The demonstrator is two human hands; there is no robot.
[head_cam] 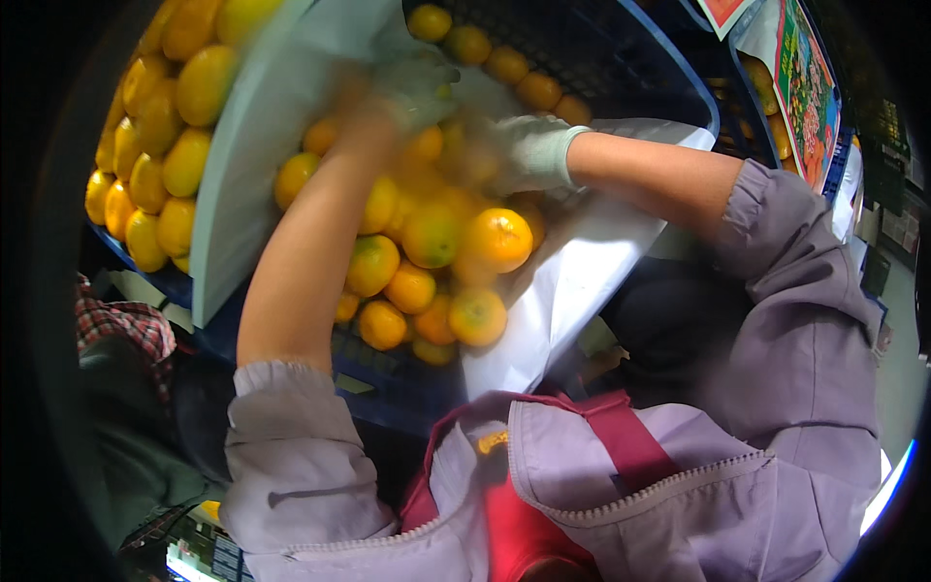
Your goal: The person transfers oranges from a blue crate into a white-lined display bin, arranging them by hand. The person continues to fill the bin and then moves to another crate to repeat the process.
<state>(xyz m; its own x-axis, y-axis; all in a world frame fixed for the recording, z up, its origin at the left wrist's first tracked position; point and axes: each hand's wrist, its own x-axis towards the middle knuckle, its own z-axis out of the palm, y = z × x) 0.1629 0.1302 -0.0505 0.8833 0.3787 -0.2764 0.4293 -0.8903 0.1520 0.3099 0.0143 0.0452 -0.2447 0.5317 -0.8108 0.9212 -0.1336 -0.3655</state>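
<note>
Blurred by motion, my left hand (414,91), in a pale glove, reaches over the far left part of a heap of oranges (436,233). My right hand (534,153), in a light knitted glove, is at the right side of the heap. Its fingers are blurred against the fruit, so what it touches cannot be told. More oranges stand in a row (538,91) along the far part of a dark blue plastic crate (676,51). White paper (574,269) lies under the heap and over the near right rim.
A pale upright panel (247,145) stands left of the heap, with stacked oranges (153,160) beyond it. Another crate holding fruit, with a colourful printed sheet (807,94), is at the upper right. Part of a person in checked cloth (131,320) shows at the left.
</note>
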